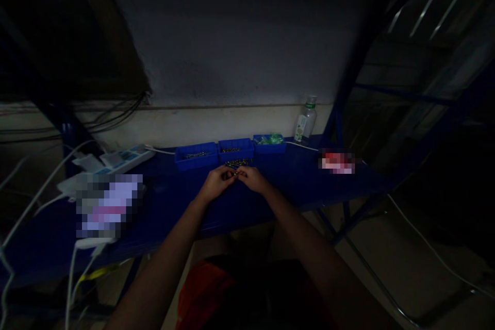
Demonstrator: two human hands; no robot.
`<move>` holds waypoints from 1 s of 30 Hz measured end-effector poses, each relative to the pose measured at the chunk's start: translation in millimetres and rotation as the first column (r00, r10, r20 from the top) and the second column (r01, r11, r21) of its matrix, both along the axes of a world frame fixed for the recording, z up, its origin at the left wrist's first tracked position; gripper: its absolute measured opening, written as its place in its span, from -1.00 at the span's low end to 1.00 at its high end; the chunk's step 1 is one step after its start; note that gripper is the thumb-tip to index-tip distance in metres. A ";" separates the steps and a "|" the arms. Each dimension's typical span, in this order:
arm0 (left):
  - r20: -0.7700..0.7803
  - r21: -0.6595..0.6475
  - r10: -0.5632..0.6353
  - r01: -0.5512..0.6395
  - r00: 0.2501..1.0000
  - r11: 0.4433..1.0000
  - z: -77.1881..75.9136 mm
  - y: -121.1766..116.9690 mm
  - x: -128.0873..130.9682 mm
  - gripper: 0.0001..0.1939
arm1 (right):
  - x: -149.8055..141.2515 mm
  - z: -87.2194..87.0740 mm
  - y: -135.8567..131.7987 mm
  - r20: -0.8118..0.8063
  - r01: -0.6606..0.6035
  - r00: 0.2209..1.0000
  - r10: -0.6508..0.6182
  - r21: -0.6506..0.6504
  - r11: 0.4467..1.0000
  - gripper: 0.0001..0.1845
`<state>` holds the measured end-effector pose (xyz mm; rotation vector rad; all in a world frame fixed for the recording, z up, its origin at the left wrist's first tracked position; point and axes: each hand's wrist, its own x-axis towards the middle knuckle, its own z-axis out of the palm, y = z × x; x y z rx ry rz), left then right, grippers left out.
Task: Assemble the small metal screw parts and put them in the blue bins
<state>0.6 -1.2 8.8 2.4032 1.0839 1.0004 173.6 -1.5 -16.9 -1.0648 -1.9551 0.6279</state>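
Observation:
My left hand [216,183] and my right hand [253,179] meet above the blue table [247,209], fingers pinched close together. Between the fingertips is a small metal part [235,174], too small and dark to name. Just beyond the hands lies a pile of small brassy metal pieces [237,163]. Behind it stands a blue bin [236,155] holding similar pieces. To its left, another blue bin [196,164] contains thin silvery metal pieces. A third blue bin [269,149], on the right, has crumpled green plastic [276,138] in it.
A clear bottle [305,125] stands by the wall at the back right. White power strips [126,159] with cables occupy the left. A blurred-out pale item [112,203] lies near them, and a blurred-out red one [336,162] on the right. The light is dim.

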 end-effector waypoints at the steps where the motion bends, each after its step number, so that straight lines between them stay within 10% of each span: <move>1: 0.000 0.000 0.002 -0.002 1.000 1.000 0.5 -0.2 0.1 -0.69 | 0.0 -0.2 0.3 0.000 0.000 1.000 0.000 0.002 1.000 -0.86; 17: -0.093 -0.138 0.000 -0.012 0.996 0.990 -0.1 0.7 -1.8 -0.71 | -2.8 11.9 -9.0 0.058 0.090 0.993 -0.100 0.158 0.983 -0.87; 30: -0.010 -0.010 0.033 -0.034 0.999 0.999 2.7 1.6 -2.5 -0.71 | -1.9 5.1 -4.9 0.057 0.097 0.993 -0.099 0.032 0.995 -0.89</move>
